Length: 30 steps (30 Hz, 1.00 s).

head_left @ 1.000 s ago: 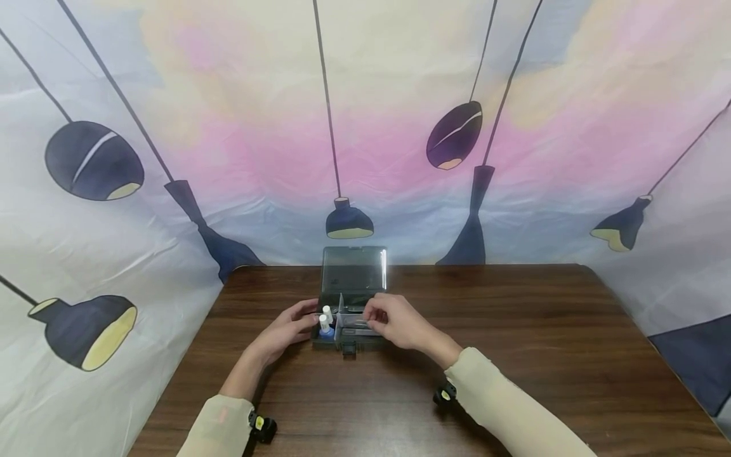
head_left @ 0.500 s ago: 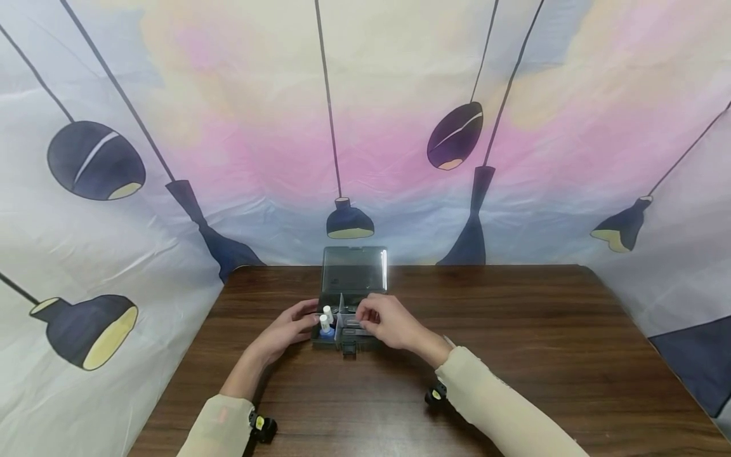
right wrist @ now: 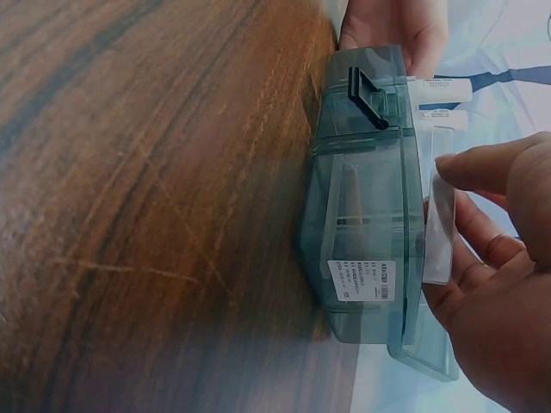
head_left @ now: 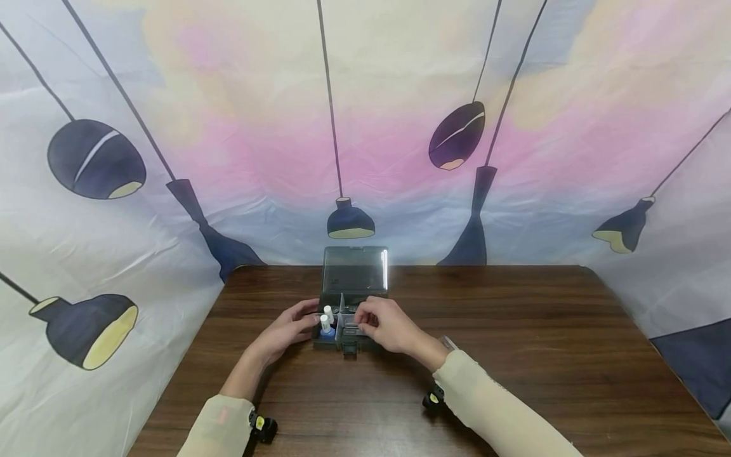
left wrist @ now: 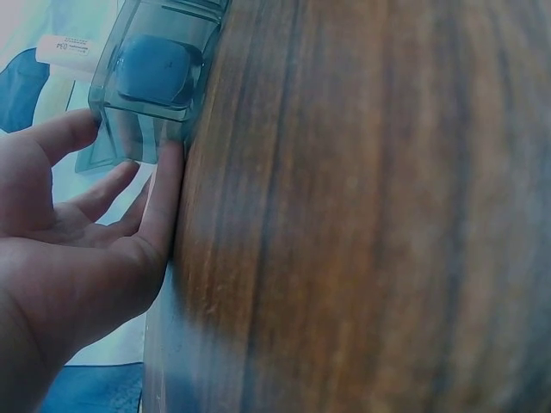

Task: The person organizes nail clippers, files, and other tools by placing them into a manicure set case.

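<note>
A see-through dark green plastic box [head_left: 325, 345] stands with its lid [head_left: 355, 269] raised. My left hand [head_left: 287, 329] is at its left end, fingertips touching the wall, fingers fairly straight in the left wrist view. Two white-capped bottles [head_left: 325, 325] stand in the left part, at least one with a blue body. An upright clear divider [head_left: 341, 311] is beside them. Above the right part, my right hand [head_left: 387, 322] pinches a thin clear plastic divider [right wrist: 440, 228] between thumb and fingers, close along the box's front rim in the right wrist view.
A black latch [right wrist: 368, 99] and a white printed label [right wrist: 361, 280] are on the box's front. The box sits on a brown wooden table [head_left: 514, 330], near its back edge. Behind hangs a cloth [head_left: 274, 127] printed with lamps. Black cameras are strapped at both wrists.
My right hand has shifted a little left with the divider, toward the upright divider, and lowered slightly. The left hand and the box have stayed in place.
</note>
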{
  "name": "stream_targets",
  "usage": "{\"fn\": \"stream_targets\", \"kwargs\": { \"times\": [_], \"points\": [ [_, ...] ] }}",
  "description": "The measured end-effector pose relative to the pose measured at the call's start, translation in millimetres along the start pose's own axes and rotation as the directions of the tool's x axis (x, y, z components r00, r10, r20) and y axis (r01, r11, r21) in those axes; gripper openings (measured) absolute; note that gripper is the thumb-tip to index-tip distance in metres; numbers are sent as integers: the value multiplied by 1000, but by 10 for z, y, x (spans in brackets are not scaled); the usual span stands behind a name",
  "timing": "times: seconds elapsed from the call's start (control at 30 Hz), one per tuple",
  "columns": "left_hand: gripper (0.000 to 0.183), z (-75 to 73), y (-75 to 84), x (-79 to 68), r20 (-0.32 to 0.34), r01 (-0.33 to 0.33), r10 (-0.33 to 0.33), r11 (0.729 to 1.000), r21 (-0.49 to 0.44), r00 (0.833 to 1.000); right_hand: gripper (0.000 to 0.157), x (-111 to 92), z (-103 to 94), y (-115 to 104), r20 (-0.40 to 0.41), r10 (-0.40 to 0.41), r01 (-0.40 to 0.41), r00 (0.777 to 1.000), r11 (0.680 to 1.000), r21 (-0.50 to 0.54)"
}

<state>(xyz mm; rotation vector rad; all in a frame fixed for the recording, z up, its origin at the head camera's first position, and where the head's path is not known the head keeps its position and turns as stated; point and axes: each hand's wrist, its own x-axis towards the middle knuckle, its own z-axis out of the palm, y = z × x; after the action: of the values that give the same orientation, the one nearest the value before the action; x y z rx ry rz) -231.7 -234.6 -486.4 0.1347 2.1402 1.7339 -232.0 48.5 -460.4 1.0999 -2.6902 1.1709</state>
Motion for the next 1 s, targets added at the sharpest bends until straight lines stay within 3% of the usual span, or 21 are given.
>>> {"fn": "stream_targets", "kwargs": {
  "times": [0.7, 1.0],
  "points": [
    [60, 6, 15, -1, -1, 3, -3, 1000, 4, 1000, 6, 23, 88, -75, -4, -22, 22, 1000, 998, -66],
    [60, -12, -20, -1, 7, -10, 10, 1000, 10, 1000, 5, 26, 89, -79, -2, -7, 7, 1000, 999, -40]
  ]
}}
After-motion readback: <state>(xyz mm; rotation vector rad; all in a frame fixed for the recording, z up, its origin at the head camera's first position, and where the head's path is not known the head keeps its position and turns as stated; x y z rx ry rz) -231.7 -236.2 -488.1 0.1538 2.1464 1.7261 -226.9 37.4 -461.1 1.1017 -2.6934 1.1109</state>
